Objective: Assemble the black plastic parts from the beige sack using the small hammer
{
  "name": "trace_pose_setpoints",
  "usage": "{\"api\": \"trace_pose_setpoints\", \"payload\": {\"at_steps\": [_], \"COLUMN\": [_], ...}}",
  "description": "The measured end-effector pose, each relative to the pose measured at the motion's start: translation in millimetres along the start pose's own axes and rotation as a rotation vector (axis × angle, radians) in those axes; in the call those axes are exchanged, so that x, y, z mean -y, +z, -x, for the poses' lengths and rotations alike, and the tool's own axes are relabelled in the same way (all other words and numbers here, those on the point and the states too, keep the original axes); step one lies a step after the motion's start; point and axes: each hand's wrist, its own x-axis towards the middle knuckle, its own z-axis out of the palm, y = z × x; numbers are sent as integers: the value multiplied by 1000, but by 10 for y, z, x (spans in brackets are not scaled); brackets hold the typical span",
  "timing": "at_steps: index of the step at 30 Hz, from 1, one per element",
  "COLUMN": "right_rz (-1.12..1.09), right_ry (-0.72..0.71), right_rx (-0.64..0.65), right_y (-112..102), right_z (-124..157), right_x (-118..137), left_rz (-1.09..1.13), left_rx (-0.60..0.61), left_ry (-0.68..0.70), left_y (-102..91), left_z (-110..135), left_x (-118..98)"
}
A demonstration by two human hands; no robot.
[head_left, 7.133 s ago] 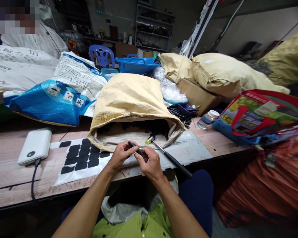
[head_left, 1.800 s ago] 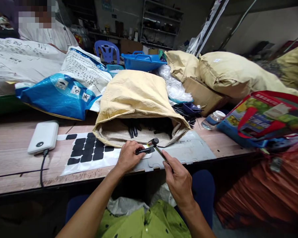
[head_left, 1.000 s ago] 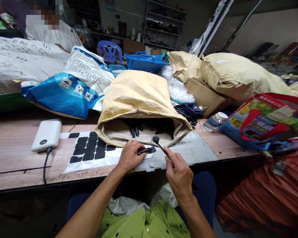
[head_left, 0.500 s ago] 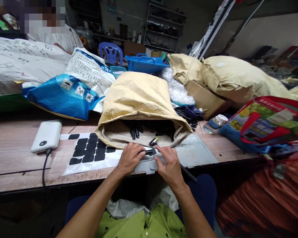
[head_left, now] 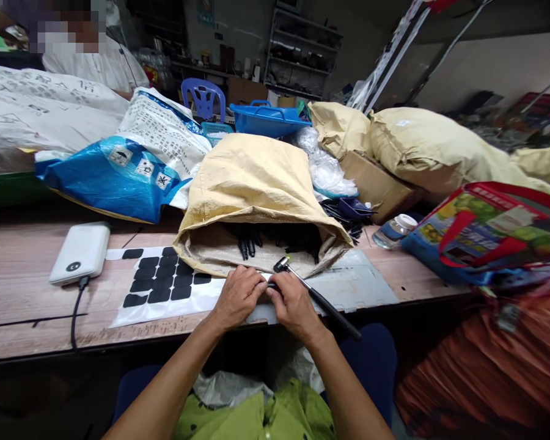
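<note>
My left hand [head_left: 237, 296] and my right hand [head_left: 293, 304] meet at the table's front edge, both closed on a small black part [head_left: 272, 285] that is mostly hidden between the fingers. A small hammer [head_left: 314, 296] with a black handle lies on the grey plate [head_left: 348, 287] just right of my right hand, its head near the open mouth of a tan sack [head_left: 252, 195]. Black parts [head_left: 247, 244] show inside the sack. A white sheet of black pads [head_left: 162, 284] lies left of my left hand.
A white power bank [head_left: 79, 252] with a cable sits far left on the wooden table [head_left: 22, 293]. Blue and white sacks [head_left: 119, 165], a cardboard box [head_left: 376, 186], a bottle [head_left: 392, 229] and a red bag [head_left: 490, 226] crowd the back and right. Another person sits far left.
My right hand has let go of the hammer, which now lies on the plate, and has come over to the black part in my left hand.
</note>
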Motion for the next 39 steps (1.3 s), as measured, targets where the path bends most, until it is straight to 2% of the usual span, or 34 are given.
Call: {"api": "trace_pose_setpoints", "payload": {"at_steps": [4,9,17,21,29,35,39], "right_rz": [99,59,43,58,151,129,21], "right_ry": [-14,-30,47,89,6,13,44], "right_rx": [-22,-74,-91,-91,-34,-101,-259], "right_y": [107,212,128,86,169,204,107], "right_z": [-43,-62,-23,-14,-8,-20,84], "right_x": [90,120,68,47,69,35,108], "left_rz": [19,58,72,-38,-103,-66,57], "left_rx": [-19,-39,-50,-86,-85,-38,-64], "left_ry": [0,-12,-31,-2,-15,-56,-90], "left_y": [39,41,6,22,63,18,-57], "left_z": [15,21,14,28,33,10,25], "left_x": [84,126,9,-27,14,-54,-93]}}
